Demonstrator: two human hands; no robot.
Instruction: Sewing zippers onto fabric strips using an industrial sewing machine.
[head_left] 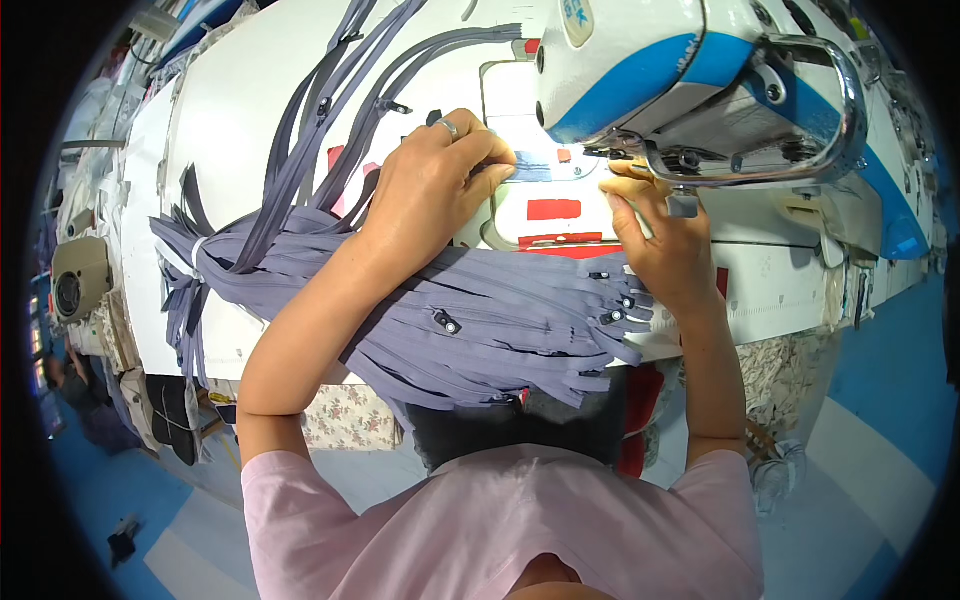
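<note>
A white and blue sewing machine stands over the table, its presser foot lit from above. My left hand, with a ring on one finger, is closed in a pinch on a grey-blue zipper. That zipper's end lies flat on the machine bed just left of the foot. To the right of the foot, my right hand has its thumb and fingers drawn together; what is between them is too small to make out. Below both hands, a thick bundle of grey-blue zippers with black sliders hangs over the table's front edge.
A white tie binds the bundle at its left end. More loose zippers trail across the white table toward the back. Red tape patches mark the machine bed. A chrome bar curves out from the machine head.
</note>
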